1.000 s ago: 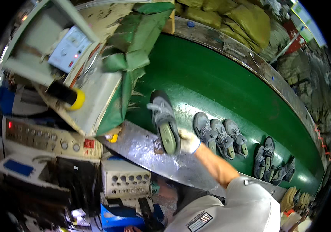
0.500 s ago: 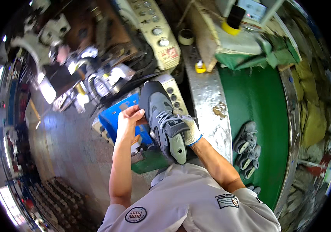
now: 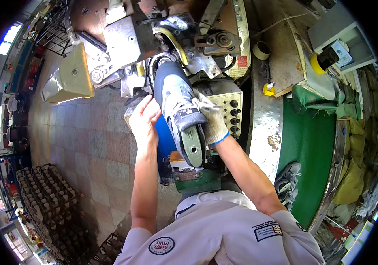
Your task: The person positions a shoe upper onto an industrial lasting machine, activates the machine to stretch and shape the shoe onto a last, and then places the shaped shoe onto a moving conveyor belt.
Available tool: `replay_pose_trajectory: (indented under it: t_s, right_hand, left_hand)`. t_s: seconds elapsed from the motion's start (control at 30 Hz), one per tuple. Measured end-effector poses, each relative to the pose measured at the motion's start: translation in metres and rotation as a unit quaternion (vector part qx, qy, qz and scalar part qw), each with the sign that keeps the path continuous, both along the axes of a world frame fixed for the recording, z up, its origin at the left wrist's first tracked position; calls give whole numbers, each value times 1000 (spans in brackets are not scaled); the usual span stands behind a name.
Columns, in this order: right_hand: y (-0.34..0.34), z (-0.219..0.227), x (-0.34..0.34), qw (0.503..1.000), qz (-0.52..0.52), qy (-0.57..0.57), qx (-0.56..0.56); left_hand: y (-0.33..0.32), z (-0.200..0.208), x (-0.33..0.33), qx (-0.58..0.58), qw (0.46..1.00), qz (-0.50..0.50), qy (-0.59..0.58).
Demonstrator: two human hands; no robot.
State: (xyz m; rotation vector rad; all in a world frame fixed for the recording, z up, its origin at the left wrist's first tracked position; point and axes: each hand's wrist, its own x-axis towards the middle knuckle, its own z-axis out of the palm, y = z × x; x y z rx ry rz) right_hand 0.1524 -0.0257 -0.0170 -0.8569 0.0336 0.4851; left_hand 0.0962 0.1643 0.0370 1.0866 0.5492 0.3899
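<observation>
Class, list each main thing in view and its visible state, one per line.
Gray shoe: laced, toe toward the machine
Shoe last: seated inside the shoe
Left hand: bare, beside the shoe
Right hand: gloved, holding the shoe
Green surface: bearing other gray shoes
Control knobs: settings unreadable

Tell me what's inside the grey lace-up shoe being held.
Inside the grey lace-up shoe sits a smooth, grey-green, plastic-looking last. Its heel end, with a round hole, shows. The last's front and the shoe's inner toe are covered and cannot be seen.
</observation>
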Motion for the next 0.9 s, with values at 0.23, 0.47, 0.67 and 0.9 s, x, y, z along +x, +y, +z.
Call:
replay_pose_trajectory:
  t_s: [0.23, 0.47, 0.67, 0.9]
  right_hand:
    - [37, 26, 16, 987, 5, 5, 162]
    - [42, 7, 13, 993, -89, 56, 45]
    - [49, 3, 5, 992, -89, 46, 83]
    - [41, -4, 16, 995, -64, 26, 74]
  left_hand:
    - [3, -19, 14, -18, 998, 42, -38]
    - [-19, -35, 7, -171, 980, -83, 59]
    - [-2, -37, 9, -122, 983, -127, 58]
    - [-20, -28, 12, -104, 989, -78, 75]
